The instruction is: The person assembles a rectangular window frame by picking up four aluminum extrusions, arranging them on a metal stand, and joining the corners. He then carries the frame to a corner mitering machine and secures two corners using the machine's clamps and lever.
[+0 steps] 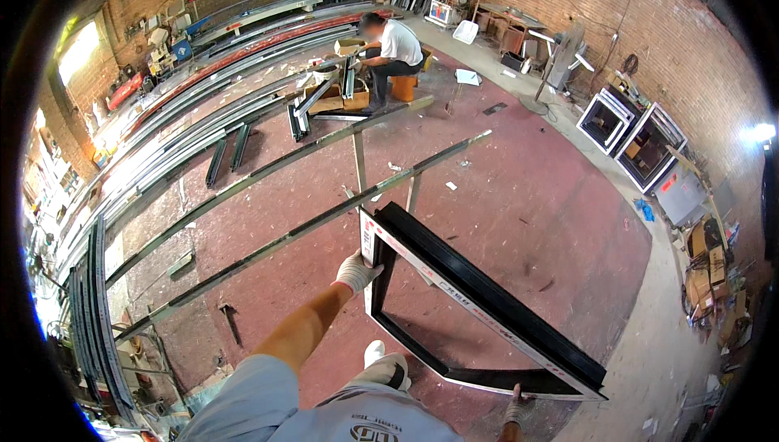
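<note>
Hands both on a black window frame, rectangular, white protective strip along its upper long side. Left hand, white work glove, grip clamped on the frame's left short side near the top corner. Right hand, also gloved, low at the picture's edge, grip closed on the bottom rail near the right corner; its fingers mostly hidden. Frame is held tilted, clear of the red floor, just in front of the person's white shoe. Just beyond its top corner: two long metal rails on thin legs, running diagonally. Farther back, another person in a white shirt sits on an orange stool beside short frame pieces. Long profiles lie stacked along the left. Finished frames lean on the brick wall at right.
</note>
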A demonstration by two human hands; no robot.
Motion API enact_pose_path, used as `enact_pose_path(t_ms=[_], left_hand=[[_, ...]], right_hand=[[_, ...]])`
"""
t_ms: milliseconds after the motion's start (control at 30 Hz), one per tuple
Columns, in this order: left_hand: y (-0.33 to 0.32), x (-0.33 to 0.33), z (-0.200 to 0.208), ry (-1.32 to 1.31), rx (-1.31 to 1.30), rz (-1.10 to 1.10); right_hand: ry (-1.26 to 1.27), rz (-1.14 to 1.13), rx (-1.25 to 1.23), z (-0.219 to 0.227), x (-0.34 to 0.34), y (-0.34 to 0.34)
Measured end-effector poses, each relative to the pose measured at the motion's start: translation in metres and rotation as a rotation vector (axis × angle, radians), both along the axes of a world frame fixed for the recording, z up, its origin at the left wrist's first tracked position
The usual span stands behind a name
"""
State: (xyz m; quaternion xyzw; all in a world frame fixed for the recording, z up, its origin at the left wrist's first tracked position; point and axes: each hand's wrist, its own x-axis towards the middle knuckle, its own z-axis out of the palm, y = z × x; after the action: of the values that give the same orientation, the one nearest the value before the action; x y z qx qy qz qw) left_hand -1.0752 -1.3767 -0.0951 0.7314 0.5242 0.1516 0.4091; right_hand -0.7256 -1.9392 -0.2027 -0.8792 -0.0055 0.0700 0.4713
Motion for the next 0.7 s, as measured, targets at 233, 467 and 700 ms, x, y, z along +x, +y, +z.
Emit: enact_pose_path(t_ms=[233, 467, 700], left_hand=[[0.01, 0.0, -0.032, -0.019, 0.037, -0.004], [0.033, 0.044, -0.068, 0.001, 0.042, -0.104], [0.067, 0.057, -0.112, 0.123, -0.264, -0.171]], right_hand=[[0.12, -0.013, -0.021, 0.002, -0.002, 0.014], [0.155, -0.046, 0.244, -0.025, 0.026, 0.012], [0.292, 0.05, -0.371, -0.049, 0.076, 0.081]])
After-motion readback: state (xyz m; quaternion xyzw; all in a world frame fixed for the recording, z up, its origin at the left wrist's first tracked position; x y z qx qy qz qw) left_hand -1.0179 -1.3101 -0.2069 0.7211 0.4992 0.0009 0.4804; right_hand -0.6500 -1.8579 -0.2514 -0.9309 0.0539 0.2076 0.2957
